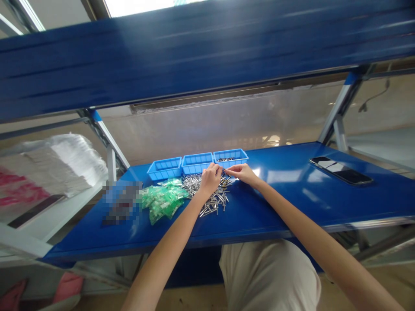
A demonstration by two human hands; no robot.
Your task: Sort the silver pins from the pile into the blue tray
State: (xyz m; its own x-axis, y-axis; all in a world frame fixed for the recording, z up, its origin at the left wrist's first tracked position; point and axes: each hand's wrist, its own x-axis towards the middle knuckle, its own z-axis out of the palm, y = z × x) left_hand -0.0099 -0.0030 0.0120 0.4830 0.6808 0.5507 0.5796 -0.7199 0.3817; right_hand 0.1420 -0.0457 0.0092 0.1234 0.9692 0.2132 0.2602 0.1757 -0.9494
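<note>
My left hand is over a pile of small silvery metal pins, its fingers bent and pinched together near the front of the blue bins. Just to its right, my right hand points inward with thumb and forefinger pressed together. The fingertips of both hands almost meet; whatever lies between them is too small to make out. Close behind the hands stands the right blue bin, with some dark metal pieces in it. The middle blue bin and left blue bin adjoin it in a row.
Green plastic bags of small parts lie left of the pile. A phone rests at the right of the blue table. A blue shelf beam spans overhead. White wrapped material sits on a side rack at left.
</note>
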